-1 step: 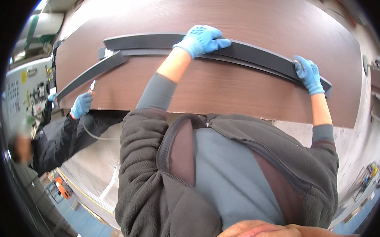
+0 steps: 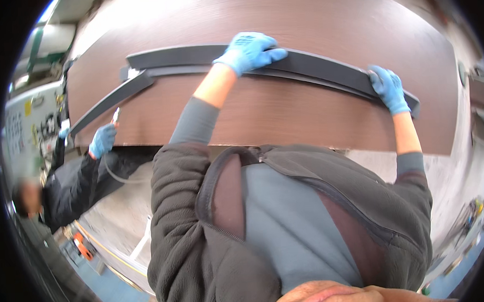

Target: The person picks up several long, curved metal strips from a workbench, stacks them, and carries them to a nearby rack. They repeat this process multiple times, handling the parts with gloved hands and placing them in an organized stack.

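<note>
A long dark grey profile strip (image 2: 325, 66) lies across the brown panel, with a second grey strip (image 2: 182, 70) showing along its near edge. My left hand (image 2: 250, 52), in a blue glove, is closed over the strip near its middle, fingers across the far edge. Toward the strip's right end, my right hand (image 2: 390, 89), also blue-gloved, grips it with fingers curled over. A small greyish bit shows at the right fingertips; I cannot make out what it is. What lies beneath both palms is hidden.
The large brown panel (image 2: 283, 117) spreads under the strips. At left, a co-worker (image 2: 81, 179) in dark clothes and blue gloves holds a hose-fed nozzle tool (image 2: 115, 117) beside a separate grey strip (image 2: 110, 100). A control panel (image 2: 22, 125) stands behind them; an orange object (image 2: 84, 247) is on the floor.
The whole view has shifted slightly. Both my hands keep their hold at about the same places on the strip.
</note>
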The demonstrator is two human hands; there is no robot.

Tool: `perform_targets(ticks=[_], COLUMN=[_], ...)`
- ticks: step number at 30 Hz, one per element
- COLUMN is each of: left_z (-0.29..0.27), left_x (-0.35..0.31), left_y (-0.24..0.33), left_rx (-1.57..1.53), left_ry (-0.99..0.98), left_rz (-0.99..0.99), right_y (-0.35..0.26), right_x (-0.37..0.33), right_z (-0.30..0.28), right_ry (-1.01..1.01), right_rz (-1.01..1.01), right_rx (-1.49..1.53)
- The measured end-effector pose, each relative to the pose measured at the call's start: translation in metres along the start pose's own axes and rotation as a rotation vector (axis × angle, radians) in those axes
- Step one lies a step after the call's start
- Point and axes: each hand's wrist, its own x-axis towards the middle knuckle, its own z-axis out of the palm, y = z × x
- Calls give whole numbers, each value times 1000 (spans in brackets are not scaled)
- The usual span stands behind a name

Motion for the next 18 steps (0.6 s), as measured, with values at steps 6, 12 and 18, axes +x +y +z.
perform_targets(ticks=[6,12,18], left_z=[-1,-4,18], left_x=[-18,-19,-19], left_y=[15,21,-8], left_rx=[228,244,394], left_ry=[60,-25,196], left_rz=[9,40,190], right_y=[-20,-23,-25], right_x=[-4,-13,6], right_z=[-19,-34,-26], right_ry=[8,75,-56], right_rz=[12,-168,-200], right_rx=[69,52,-45])
